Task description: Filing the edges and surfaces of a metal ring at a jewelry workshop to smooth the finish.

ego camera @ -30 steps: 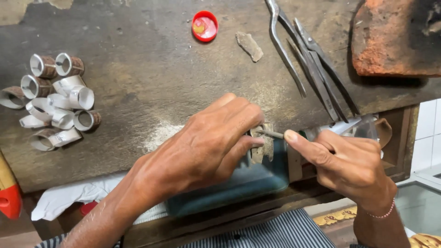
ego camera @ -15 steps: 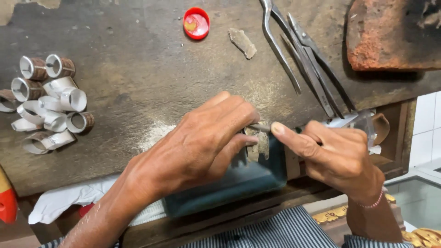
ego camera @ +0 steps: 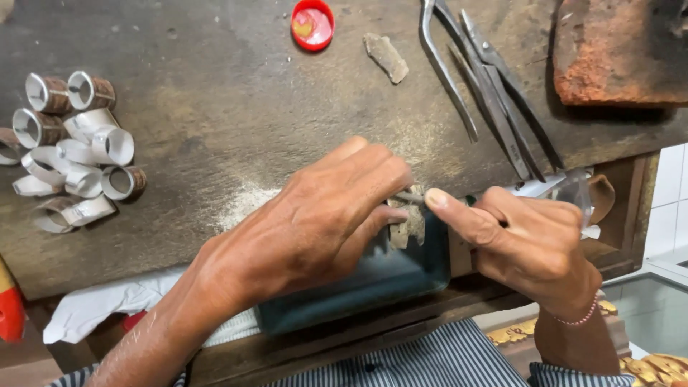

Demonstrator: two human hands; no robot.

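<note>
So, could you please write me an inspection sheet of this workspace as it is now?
Surface: dark worn wooden bench, pale dust near its front edge.
Job's things: thin metal file in right hand; left hand covers a small piece, hidden.
Clutter: metal rings, red cap, pliers, brick, dark tray.
Grippers: both hands closed in a pinch.
Cables: nothing seen.
Surroundings: white tiles, white paper.

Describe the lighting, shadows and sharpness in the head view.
Head view: soft, even light; the left hand and right hand are sharp, without motion blur; a dark shadow lies under the brick; no glare on the pliers; edges slightly curved.
</note>
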